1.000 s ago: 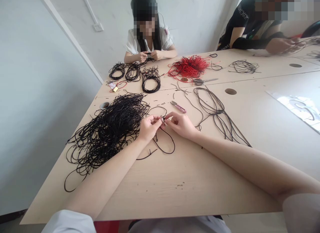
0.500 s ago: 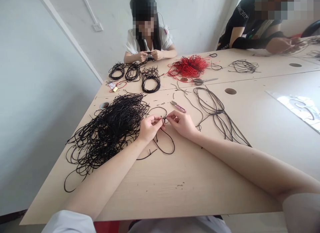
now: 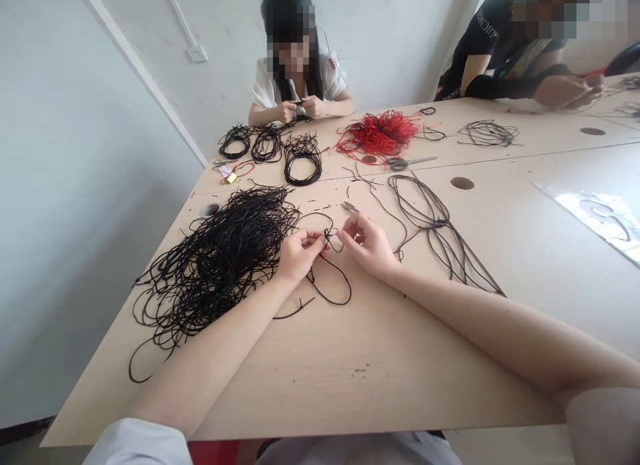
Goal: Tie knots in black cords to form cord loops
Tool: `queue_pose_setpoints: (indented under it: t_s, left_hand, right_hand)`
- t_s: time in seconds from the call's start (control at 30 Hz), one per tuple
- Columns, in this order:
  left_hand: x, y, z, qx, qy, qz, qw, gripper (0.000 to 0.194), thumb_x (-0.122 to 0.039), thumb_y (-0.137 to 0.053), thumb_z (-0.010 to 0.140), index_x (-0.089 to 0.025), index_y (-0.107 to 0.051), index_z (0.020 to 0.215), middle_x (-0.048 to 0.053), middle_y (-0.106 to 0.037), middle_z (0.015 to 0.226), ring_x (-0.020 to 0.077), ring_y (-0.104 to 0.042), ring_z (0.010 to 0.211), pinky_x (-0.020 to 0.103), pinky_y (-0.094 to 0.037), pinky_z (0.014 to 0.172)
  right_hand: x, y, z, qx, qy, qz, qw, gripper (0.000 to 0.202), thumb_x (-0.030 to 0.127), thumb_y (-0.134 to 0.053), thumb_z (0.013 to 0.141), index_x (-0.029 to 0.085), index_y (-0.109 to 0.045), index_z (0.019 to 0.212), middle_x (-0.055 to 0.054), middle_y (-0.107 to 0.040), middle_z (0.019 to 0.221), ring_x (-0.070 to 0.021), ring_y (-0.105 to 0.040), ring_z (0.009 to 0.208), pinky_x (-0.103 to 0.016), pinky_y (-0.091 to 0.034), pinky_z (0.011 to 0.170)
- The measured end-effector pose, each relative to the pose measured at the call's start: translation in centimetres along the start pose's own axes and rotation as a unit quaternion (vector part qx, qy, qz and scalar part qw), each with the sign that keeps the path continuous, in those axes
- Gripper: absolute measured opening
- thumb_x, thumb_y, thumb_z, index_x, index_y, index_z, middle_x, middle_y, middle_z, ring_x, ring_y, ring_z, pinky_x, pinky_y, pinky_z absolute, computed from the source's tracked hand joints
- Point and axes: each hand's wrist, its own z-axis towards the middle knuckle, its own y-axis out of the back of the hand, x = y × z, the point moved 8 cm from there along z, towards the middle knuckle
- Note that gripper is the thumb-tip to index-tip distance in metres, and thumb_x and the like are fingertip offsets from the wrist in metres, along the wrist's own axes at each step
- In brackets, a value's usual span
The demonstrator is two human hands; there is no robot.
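Black cord [image 3: 327,236] is at the fingertips, just above the tabletop, nr the middle of the view; a small knot or tangle shows there, w/ a longer loop hanging below onto the table [image 3: 320,378]. L hand [image 3: 301,253]: thumb & index pinched tight on the cord nr the knot, other fingers curled in. R hand [image 3: 369,246]: fingers bent, thumb & index close together, just beside the knot; can't tell if it has hold of a thin strand there.

Snips [image 3: 349,206] lie just beyond the R hand, partly hidden by it. Big black cord pile [image 3: 225,252] is to the L, next to the L hand & forearm. On the R, a tied dark hank [image 3: 438,223] lies flat, apart from the R hand.

Farther back: 3 looped black bundles [image 3: 303,178], red cord heap [image 3: 380,133], & dark-handled scissors [image 3: 400,164] nr the heap. 2 co-workers sit at the far side; the co-worker in white [image 3: 260,85] has both hands together on something dark, too small to make out.
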Motion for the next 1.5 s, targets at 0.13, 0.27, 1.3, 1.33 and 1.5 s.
queue_pose_setpoints:
  t_s: [0.13, 0.27, 1.3, 1.33, 1.5]
  left_hand:
    - [-0.1, -0.3, 0.0, 0.023, -0.003, 0.004, 1.000, 0.021, -0.031, -0.068, 0.074, -0.012, -0.062, 0.082, 0.003, -0.067, 0.069, 0.0123, -0.063, 0.053, 0.025, -0.050, 0.055]
    - [0.3, 0.2, 0.2, -0.014, 0.014, 0.003, 1.000, 0.020, -0.030, -0.068, 0.074, -0.012, -0.062, 0.082, 0.003, -0.068, 0.067, 0.0135, -0.064, 0.054, 0.026, -0.051, 0.057]
    - [0.0, -0.3, -0.5, 0.013, 0.043, -0.001, 0.999, 0.029, -0.039, -0.068, 0.075, -0.012, -0.065, 0.085, 0.008, -0.070, 0.073, 0.0119, -0.062, 0.054, 0.021, -0.046, 0.049]
    - [0.0, -0.3, -0.5, 0.015, 0.041, 0.004, 0.999, 0.029, -0.040, -0.069, 0.074, -0.012, -0.066, 0.084, 0.008, -0.071, 0.073, 0.0124, -0.062, 0.054, 0.021, -0.046, 0.049]
    - [-0.5, -0.6, -0.6, 0.033, 0.028, 0.027, 0.999, 0.030, -0.040, -0.071, 0.072, -0.013, -0.067, 0.084, 0.009, -0.072, 0.076, 0.0144, -0.064, 0.055, 0.023, -0.049, 0.050]
  right_hand:
    - [-0.4, -0.6, 0.6, 0.019, 0.020, -0.027, 0.999, 0.020, 0.036, -0.059, 0.083, 0.021, -0.063, 0.096, -0.007, -0.059, 0.105, -0.0168, -0.057, 0.088, -0.028, -0.049, 0.068]
    - [-0.4, -0.6, 0.8, 0.036, 0.004, 0.024, 0.999, 0.022, 0.036, -0.047, 0.092, 0.020, -0.061, 0.086, -0.004, -0.065, 0.089, -0.0167, -0.060, 0.087, -0.032, -0.049, 0.080]
    - [3.9, 0.1, 1.0, 0.133, 0.043, -0.090, 0.986, 0.013, 0.029, -0.057, 0.081, 0.020, -0.066, 0.079, -0.002, -0.067, 0.070, -0.0135, -0.060, 0.063, -0.028, -0.050, 0.063]
    - [2.9, -0.3, 0.8, 0.116, 0.029, -0.093, 0.988, 0.011, 0.027, -0.057, 0.080, 0.020, -0.065, 0.081, -0.002, -0.067, 0.071, -0.0140, -0.061, 0.063, -0.028, -0.050, 0.062]
    - [0.6, -1.4, 0.0, 0.094, -0.005, -0.078, 0.992, 0.009, 0.022, -0.054, 0.081, 0.020, -0.061, 0.086, -0.003, -0.070, 0.079, -0.0162, -0.065, 0.071, -0.031, -0.052, 0.068]
